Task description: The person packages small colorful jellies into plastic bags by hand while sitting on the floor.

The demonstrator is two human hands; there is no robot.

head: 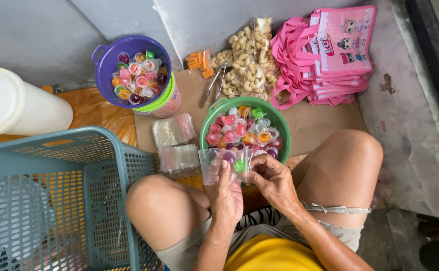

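My left hand [226, 193] and my right hand [274, 180] both pinch a small clear plastic bag [219, 161] in front of my knees. Inside the bag lie a green and a purple jelly cup [239, 165]. Just beyond the bag stands a green bowl [214, 111] full of several colourful jelly cups. Farther left, a purple bowl [106, 62] with more jelly cups rests on a lidded jar.
A blue-grey plastic basket [54, 200] stands at the left, with a white tub [16, 105] behind it. Stacks of small clear bags [174, 131] lie on the cardboard. Metal tongs [215, 80], bagged snacks [247, 60] and pink tote bags [330, 55] are at the back.
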